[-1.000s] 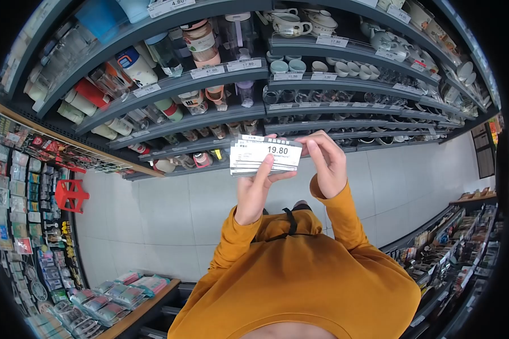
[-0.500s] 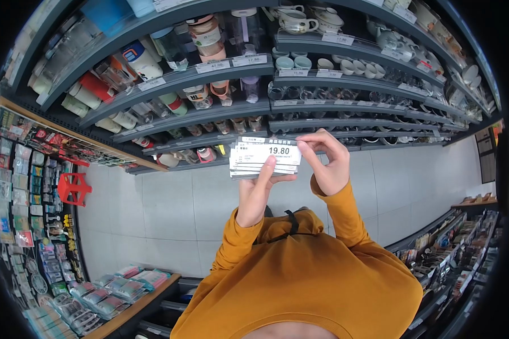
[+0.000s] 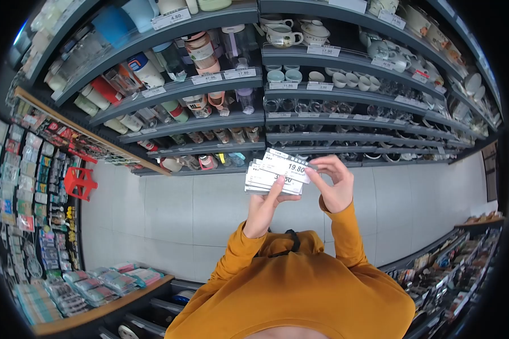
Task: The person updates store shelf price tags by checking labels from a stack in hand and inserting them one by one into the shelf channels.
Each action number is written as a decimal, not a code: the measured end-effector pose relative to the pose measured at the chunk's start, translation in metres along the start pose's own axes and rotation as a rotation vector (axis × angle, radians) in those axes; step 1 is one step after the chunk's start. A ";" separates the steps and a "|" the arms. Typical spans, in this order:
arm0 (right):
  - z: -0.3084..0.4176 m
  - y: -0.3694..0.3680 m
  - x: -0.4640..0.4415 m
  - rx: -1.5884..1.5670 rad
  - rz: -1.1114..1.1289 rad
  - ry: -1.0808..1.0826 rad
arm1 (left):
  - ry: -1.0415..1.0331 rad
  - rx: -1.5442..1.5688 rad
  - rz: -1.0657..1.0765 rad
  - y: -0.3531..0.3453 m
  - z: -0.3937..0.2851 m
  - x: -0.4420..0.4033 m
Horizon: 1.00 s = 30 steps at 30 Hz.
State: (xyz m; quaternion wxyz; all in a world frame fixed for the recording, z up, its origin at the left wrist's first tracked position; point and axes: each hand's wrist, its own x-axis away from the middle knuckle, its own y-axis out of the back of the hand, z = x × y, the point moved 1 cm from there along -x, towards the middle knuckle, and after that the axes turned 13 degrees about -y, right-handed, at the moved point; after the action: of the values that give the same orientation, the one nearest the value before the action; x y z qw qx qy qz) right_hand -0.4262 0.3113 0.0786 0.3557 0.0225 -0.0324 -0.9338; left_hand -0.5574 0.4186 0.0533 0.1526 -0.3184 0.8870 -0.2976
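Observation:
A small stack of white price tags (image 3: 259, 182) is gripped by my left hand (image 3: 262, 213), its thumb pressed over the front of the stack. The top price tag (image 3: 281, 162), printed 19.80, sits tilted and partly slid off the others, baring part of another printed number beneath. My right hand (image 3: 337, 189) pinches that tag's right edge between thumb and forefinger. Both hands are held in front of the lower shelves, above the floor.
Ahead, tiered shelves carry tumblers (image 3: 202, 53), teapots (image 3: 283, 35) and cups (image 3: 345, 78). A red stool (image 3: 80, 182) stands on the grey tiled floor (image 3: 169, 214) at left. Packaged goods (image 3: 96, 288) lie on a low ledge behind left; another stocked shelf (image 3: 452, 271) is at right.
The top tag has turned and shifted up and right on the stack, uncovering part of the tag below. Both hands sit slightly lower and farther right, and the view has shifted a little.

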 end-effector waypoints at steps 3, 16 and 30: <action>-0.008 0.019 0.010 0.003 0.025 -0.030 | 0.036 0.000 -0.048 -0.011 0.016 0.014; -0.076 0.060 0.046 -0.198 0.110 -0.273 | 0.202 -0.029 -0.212 0.006 0.058 0.058; -0.155 -0.084 -0.159 0.575 0.266 0.096 | 0.112 0.183 -0.305 0.109 0.023 -0.006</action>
State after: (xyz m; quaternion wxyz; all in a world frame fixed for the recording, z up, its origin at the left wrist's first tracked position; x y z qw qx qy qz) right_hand -0.3530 0.4731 -0.0792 0.4549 0.1615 -0.2807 -0.8296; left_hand -0.5946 0.4804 -0.0320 0.0842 -0.4167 0.8049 -0.4139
